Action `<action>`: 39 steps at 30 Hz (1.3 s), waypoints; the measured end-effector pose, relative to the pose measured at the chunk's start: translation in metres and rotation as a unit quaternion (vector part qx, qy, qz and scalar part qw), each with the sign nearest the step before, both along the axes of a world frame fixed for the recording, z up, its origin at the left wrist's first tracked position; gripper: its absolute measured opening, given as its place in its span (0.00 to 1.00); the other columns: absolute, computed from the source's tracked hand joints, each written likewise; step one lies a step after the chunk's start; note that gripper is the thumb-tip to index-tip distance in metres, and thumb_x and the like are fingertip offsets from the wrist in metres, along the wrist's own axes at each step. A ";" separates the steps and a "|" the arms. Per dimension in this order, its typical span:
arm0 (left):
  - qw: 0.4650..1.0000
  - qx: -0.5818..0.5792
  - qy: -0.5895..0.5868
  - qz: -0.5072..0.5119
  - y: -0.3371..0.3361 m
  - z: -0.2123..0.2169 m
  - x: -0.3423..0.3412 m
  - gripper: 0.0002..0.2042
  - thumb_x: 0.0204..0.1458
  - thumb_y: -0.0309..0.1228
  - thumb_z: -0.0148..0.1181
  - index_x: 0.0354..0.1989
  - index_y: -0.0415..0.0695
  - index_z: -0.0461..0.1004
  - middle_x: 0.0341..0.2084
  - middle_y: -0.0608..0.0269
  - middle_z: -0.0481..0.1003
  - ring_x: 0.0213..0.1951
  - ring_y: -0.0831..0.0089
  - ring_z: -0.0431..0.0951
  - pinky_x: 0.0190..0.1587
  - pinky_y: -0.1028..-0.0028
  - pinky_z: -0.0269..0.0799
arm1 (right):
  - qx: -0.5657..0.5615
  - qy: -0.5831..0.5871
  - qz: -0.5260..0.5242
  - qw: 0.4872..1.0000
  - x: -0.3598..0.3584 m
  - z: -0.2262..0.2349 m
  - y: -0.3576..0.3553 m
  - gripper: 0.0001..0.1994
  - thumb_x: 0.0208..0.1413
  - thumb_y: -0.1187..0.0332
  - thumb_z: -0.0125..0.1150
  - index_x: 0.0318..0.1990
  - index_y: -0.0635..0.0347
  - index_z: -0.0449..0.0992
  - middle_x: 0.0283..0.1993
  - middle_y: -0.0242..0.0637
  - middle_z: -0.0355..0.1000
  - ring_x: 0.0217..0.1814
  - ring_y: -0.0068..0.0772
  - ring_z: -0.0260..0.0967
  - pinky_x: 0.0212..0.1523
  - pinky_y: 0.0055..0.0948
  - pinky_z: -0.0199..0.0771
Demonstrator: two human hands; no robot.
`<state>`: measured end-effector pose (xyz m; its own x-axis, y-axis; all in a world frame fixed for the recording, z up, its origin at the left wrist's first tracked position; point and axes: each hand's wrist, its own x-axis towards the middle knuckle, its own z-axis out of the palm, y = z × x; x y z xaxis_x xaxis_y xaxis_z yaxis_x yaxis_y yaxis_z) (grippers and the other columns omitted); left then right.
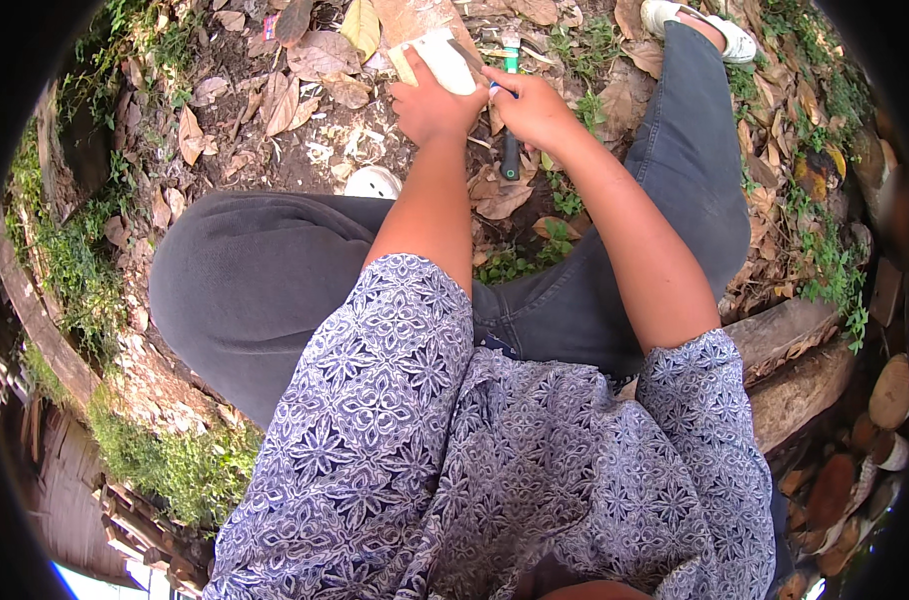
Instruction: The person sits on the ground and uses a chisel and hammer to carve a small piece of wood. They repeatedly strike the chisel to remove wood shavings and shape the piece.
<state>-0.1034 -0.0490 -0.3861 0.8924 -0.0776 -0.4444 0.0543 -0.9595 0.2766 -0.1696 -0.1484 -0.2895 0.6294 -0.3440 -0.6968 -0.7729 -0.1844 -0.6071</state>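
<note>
My left hand grips a pale, whitish piece of carved wood, its fingers over the left side and the thumb along the near edge. The piece rests against a brown wooden board with shavings on it. My right hand is closed around the blue handle of a knife; the dark blade lies along the right edge of the wood. Both hands meet near the thumbs. Under my right hand lies a green and black hand tool on the ground; its middle is hidden.
Dry leaves, wood shavings and small green plants cover the soil. My bent legs in dark trousers lie on both sides. Timber lies at the right behind me, beside cut logs. A mossy edge runs along the left.
</note>
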 end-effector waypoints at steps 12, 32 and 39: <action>0.999 0.002 0.039 0.011 -0.003 0.006 0.002 0.61 0.40 0.65 0.70 0.80 0.62 0.37 0.54 0.47 0.63 0.51 0.52 0.74 0.51 0.57 0.75 | 0.011 -0.051 -0.094 0.994 0.006 -0.027 0.013 0.23 0.67 0.63 0.49 0.68 0.47 0.72 0.29 0.40 0.80 0.17 0.29 0.71 0.23 0.32 0.77; 0.999 0.003 0.045 -0.014 0.003 0.005 0.006 0.68 0.34 0.65 0.73 0.80 0.57 0.34 0.56 0.41 0.63 0.50 0.49 0.77 0.50 0.58 0.77 | 0.178 -0.036 -0.072 0.981 -0.018 -0.022 -0.032 0.25 0.70 0.61 0.51 0.73 0.44 0.66 0.25 0.25 0.66 0.18 0.15 0.60 0.17 0.21 0.64; 0.999 -0.010 0.026 -0.023 0.003 0.001 0.004 0.66 0.35 0.61 0.72 0.80 0.55 0.34 0.55 0.40 0.63 0.48 0.49 0.78 0.50 0.58 0.77 | 0.195 -0.018 -0.071 0.978 -0.012 -0.030 -0.042 0.25 0.70 0.60 0.50 0.74 0.39 0.65 0.23 0.21 0.63 0.18 0.13 0.56 0.17 0.19 0.59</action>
